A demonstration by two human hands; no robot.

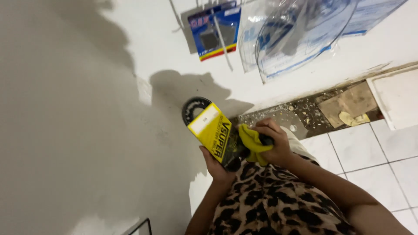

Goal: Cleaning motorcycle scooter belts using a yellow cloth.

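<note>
My left hand (216, 167) holds from below a black rubber belt (190, 107) wrapped in a yellow cardboard sleeve (211, 130). The belt's black loop sticks out past the sleeve's far end, close to a white wall. My right hand (273, 143) grips a yellow cloth (252, 142) and presses it against the near end of the sleeved belt. Both hands are in front of my leopard-print clothing (270, 200).
On the white wall hang a blue packaged item (214, 30) and clear plastic bags (296, 35). A dirty strip with debris (300, 115) runs along the wall's base beside white floor tiles (374, 161). A white panel (398, 98) lies at the right.
</note>
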